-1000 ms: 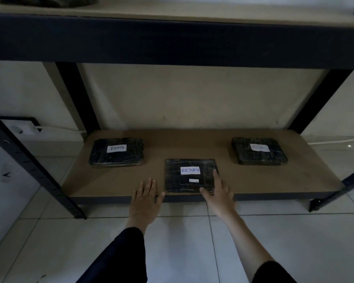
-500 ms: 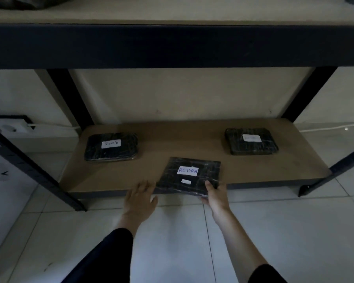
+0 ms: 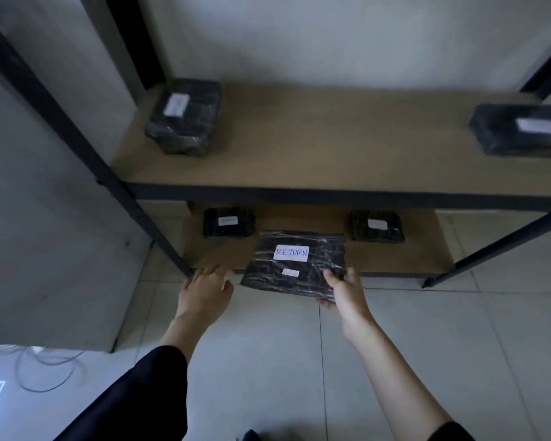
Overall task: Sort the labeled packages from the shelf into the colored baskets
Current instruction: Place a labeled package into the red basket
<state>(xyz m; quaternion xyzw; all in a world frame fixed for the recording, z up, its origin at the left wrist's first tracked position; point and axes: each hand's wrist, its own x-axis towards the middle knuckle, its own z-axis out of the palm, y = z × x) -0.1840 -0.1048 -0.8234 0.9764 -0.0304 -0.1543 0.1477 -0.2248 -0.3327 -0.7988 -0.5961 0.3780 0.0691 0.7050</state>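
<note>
Two tan board shelves in a black metal rack (image 3: pixel 299 192) fill the view above pale floor tiles (image 3: pixel 268 361). Two black plastic-wrapped packages sit well apart on the upper shelf, left (image 3: pixel 183 117) and right (image 3: pixel 519 130); two smaller-looking ones (image 3: pixel 229 221) (image 3: pixel 377 225) lie on the lower shelf. A flat black package with a white "RETURN" label (image 3: pixel 295 264) is held out over the lower shelf's front edge, pinched at its near right corner by the right hand (image 3: pixel 344 292), thumb on top. The left hand (image 3: pixel 204 294) hovers just beside it, fingers relaxed, holding nothing.
</note>
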